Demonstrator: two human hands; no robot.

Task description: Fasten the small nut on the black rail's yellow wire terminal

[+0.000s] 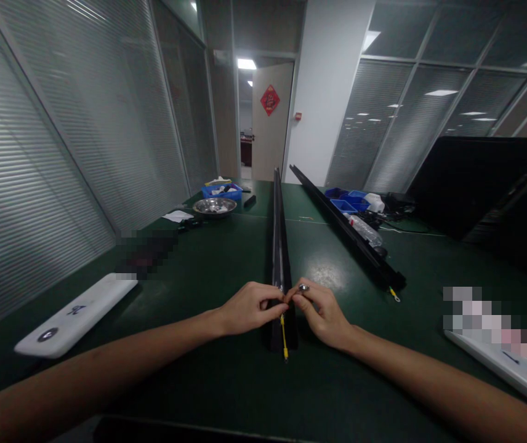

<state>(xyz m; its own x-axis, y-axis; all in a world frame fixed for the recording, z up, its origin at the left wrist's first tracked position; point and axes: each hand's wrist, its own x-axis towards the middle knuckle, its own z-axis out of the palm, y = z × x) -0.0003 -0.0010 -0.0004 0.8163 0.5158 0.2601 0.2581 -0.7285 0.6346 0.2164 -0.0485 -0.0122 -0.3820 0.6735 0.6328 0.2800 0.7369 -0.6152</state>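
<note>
A long black channel-shaped bar (pixel 278 234) runs away from me down the middle of the green table. Over its near end my left hand (pixel 252 306) and my right hand (pixel 324 312) meet, thumbs and fingers pinched together. Between the fingertips shows a small brownish piece, too small to name. A round silver piece (pixel 303 287) sits at my right fingers; whether it is worn or held I cannot tell. Below my fingertips a short yellow wire (pixel 284 338) with a metal end hangs out of the bar.
A second black bar (pixel 351 227) lies slanting on the right, with a yellow wire and ring terminal (pixel 394 295) at its near end. A metal bowl (pixel 215 208) and blue bins (pixel 349 202) stand farther back. White cases (pixel 79 314) lie left and right on the green table (pixel 226 381).
</note>
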